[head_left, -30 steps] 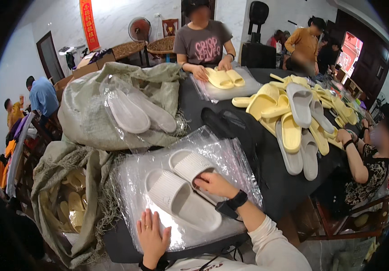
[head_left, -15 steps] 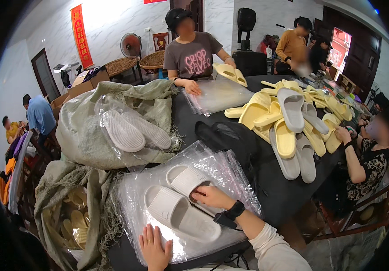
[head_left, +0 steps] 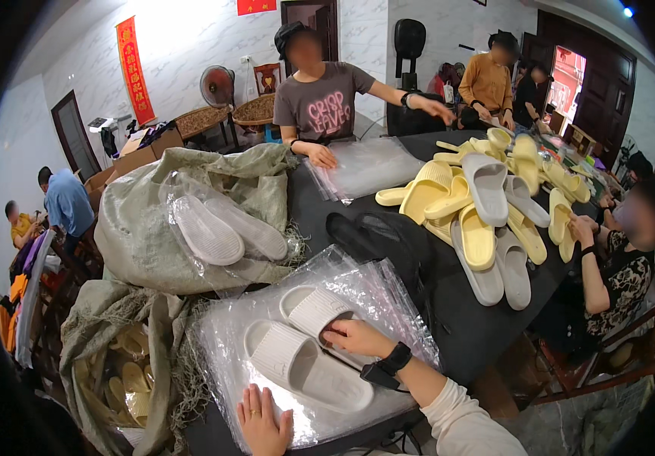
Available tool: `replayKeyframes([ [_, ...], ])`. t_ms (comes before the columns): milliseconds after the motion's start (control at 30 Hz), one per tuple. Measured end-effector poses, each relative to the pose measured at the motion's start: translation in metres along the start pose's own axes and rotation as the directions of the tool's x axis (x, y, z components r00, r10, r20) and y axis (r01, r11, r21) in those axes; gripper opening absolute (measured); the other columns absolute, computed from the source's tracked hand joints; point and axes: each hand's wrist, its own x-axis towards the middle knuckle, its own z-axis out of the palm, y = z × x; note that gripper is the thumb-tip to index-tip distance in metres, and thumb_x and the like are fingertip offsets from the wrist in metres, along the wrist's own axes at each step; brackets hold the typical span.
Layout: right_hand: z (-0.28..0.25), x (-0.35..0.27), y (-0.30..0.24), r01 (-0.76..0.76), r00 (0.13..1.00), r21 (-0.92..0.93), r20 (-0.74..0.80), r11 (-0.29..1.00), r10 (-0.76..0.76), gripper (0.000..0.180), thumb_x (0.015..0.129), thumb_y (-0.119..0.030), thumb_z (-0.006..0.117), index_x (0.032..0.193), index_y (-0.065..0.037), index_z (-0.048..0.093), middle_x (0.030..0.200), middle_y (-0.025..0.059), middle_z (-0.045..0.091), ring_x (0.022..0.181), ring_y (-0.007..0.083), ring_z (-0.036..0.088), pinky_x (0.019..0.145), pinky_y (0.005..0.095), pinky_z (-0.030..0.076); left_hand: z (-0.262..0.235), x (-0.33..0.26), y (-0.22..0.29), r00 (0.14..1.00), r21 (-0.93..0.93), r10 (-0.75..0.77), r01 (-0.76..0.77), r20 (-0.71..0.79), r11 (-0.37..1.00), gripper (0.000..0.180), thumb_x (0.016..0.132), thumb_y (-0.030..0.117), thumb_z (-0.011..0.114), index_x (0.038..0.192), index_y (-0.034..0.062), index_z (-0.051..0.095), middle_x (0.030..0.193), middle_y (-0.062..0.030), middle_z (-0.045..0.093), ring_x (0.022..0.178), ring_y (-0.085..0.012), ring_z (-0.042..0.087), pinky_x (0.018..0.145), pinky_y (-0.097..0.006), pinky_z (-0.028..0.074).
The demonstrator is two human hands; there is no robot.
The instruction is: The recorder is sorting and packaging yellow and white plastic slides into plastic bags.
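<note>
Since a second ago the right hand (head_left: 358,337) has slid from the heel end of the far white slipper (head_left: 318,310) down to its near edge, and the person across the bench has swung one arm out to the side, away from the stack of clear bags (head_left: 365,163) they were pressing.

Both white slippers lie sole-down on the pile of clear plastic bags (head_left: 377,285) at the near end of the dark bench (head_left: 468,319). The near white slipper (head_left: 305,366) sits just beside the far one, on the side closer to the wearer. The right hand rests fingers-down on the far slipper's edge, flat rather than clenched around it; a black watch is on its wrist. The left hand (head_left: 263,419) lies open and flat on the plastic just below the near slipper's toe end, holding nothing.

Left of the plastic pile a grey-green woven sack (head_left: 145,235) carries a bagged pair of white slippers (head_left: 225,228). Below it, another sack (head_left: 107,342) stands open with yellow slippers inside. Beyond the pile, a black mesh bag (head_left: 377,232) lies on the bench, and past that a heap of yellow and grey slippers (head_left: 487,205) spreads toward a seated person at the far right edge.
</note>
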Motion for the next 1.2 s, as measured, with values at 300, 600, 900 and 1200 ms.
replayKeyframes([
  [300, 0.004, 0.000, 0.010, 0.060, 0.997, -0.002, -0.044, 0.998, -0.060, 0.033, 0.092, -0.034, 0.054, 0.101, -0.004, 0.064, 0.077, 0.0074, 0.066, 0.057, 0.0145, 0.058, 0.057, 0.0291, 0.047, -0.001, -0.002, 0.002, 1.000, 0.007, -0.014, 0.014, 0.023, 1.000, 0.059, 0.087, 0.037, 0.053, 0.135, 0.0045, 0.043, 0.141, -0.0191, 0.038, 0.131, -0.0352, 0.034, 0.107, -0.049, 0.025],
  [600, 0.003, 0.001, 0.012, 0.076, 0.996, -0.062, -0.048, 0.995, -0.079, 0.032, 0.089, -0.031, 0.055, 0.100, -0.003, 0.063, 0.090, 0.0185, 0.066, 0.081, 0.0336, 0.064, 0.072, 0.0385, 0.049, 0.000, -0.002, 0.001, 0.999, 0.010, -0.017, 0.016, 0.031, 1.000, 0.059, 0.087, 0.037, 0.053, 0.136, 0.0053, 0.042, 0.142, -0.0184, 0.038, 0.132, -0.0344, 0.034, 0.107, -0.048, 0.025],
  [900, 0.000, 0.001, 0.003, 0.031, 0.999, -0.034, -0.019, 0.999, -0.032, 0.032, 0.090, -0.031, 0.054, 0.101, -0.003, 0.064, 0.088, 0.0165, 0.067, 0.079, 0.0309, 0.065, 0.070, 0.0372, 0.049, 0.001, -0.002, 0.000, 1.000, 0.002, -0.007, 0.007, 0.014, 1.000, 0.059, 0.087, 0.036, 0.054, 0.135, 0.0046, 0.042, 0.141, -0.0192, 0.038, 0.132, -0.0350, 0.034, 0.106, -0.049, 0.025],
  [1200, 0.009, 0.005, 0.026, 0.197, 0.972, -0.076, -0.115, 0.977, -0.205, 0.033, 0.092, -0.032, 0.054, 0.102, -0.002, 0.063, 0.078, 0.0098, 0.066, 0.061, 0.0179, 0.061, 0.061, 0.0309, 0.048, -0.002, 0.001, 0.003, 1.000, 0.005, 0.010, -0.010, 0.003, 1.000, 0.058, 0.087, 0.035, 0.053, 0.134, 0.0036, 0.043, 0.140, -0.0208, 0.039, 0.130, -0.0356, 0.036, 0.105, -0.049, 0.027],
])
